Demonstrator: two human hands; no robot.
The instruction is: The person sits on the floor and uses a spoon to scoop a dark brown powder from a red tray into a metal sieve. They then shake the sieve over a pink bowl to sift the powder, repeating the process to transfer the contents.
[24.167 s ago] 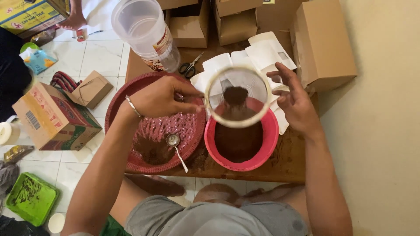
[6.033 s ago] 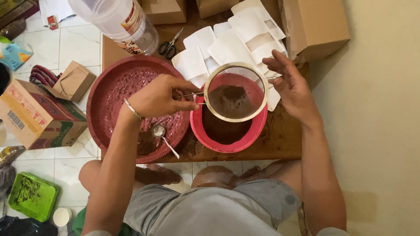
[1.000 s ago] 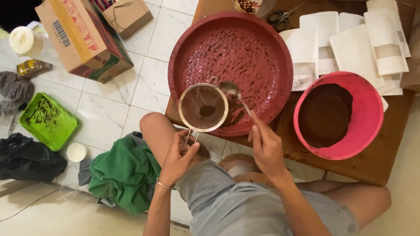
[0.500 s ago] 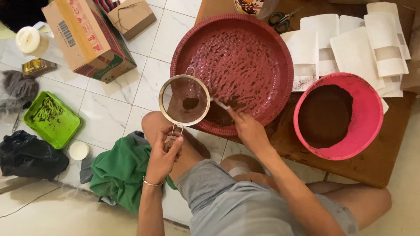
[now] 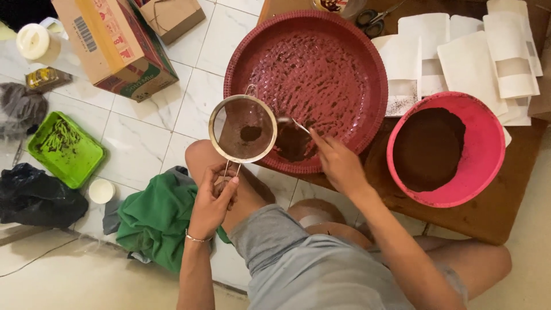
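Left hand [image 5: 211,201] is being closed around the wire handle of a round metal sieve [image 5: 243,128], thumb and fingers wrapped tight; a small clump of brown powder is being carried in the mesh. Sieve is being held just off the near-left edge of the low wooden table [image 5: 493,215], its far rim overlapping the near-left rim of the big dark-red tray [image 5: 367,63]. Right hand [image 5: 338,163] is being pinched narrow on a spoon [image 5: 290,123], whose bowl is being kept just beside the sieve rim, above a dark powder heap at the tray's near edge. Pink bowl [image 5: 488,143], filled with brown powder, is being carried near the table's near-right corner, just beside the tray. White pouches [image 5: 476,63] are being spread along the table's far-right edge, scissors [image 5: 376,15] at the far edge. On the floor to the left: green cloth [image 5: 152,221], green tray [image 5: 63,148], cardboard box [image 5: 115,43].
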